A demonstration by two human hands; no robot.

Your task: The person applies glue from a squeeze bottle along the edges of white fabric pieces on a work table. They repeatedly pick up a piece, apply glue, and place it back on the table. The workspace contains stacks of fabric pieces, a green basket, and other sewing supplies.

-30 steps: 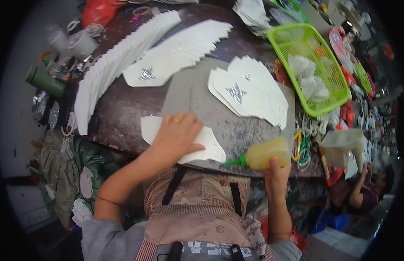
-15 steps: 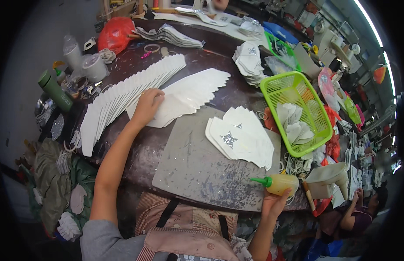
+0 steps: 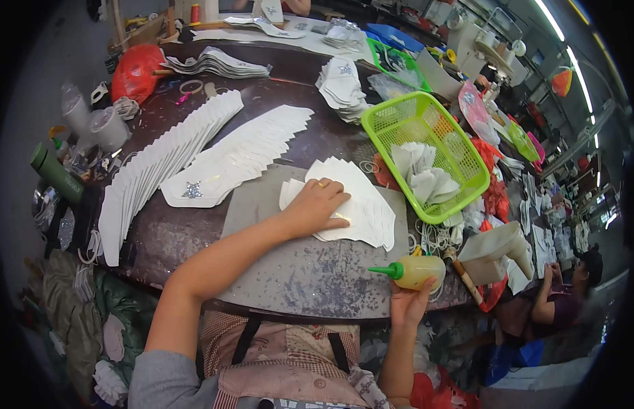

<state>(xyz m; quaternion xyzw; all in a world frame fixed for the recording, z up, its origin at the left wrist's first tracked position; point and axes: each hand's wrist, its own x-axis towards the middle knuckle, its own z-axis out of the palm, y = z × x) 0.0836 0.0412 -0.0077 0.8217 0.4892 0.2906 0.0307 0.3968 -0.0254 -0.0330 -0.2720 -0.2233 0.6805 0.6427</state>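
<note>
My left hand lies over a stack of white, zigzag-edged pieces, fingers and thumb apart on the top one. The stack rests on a grey, speckled board. In my right hand is a squeeze bottle of yellowish liquid, its green nozzle pointing left over the board's right part. Left of the board, overlapping white pieces form a wing-like fan with a silver star at the near end. Farther left runs a longer row of overlapping white pieces.
A lime-green basket holding white pieces stands at the right. Behind it are a white stack and a green tray. A red plastic bag and a green flask sit at the left. Another person is at far right.
My left hand has left the wing-like fan, uncovering its silver star, and moved right onto the stack on the board. My right hand still holds the bottle. The whole view has shifted.
</note>
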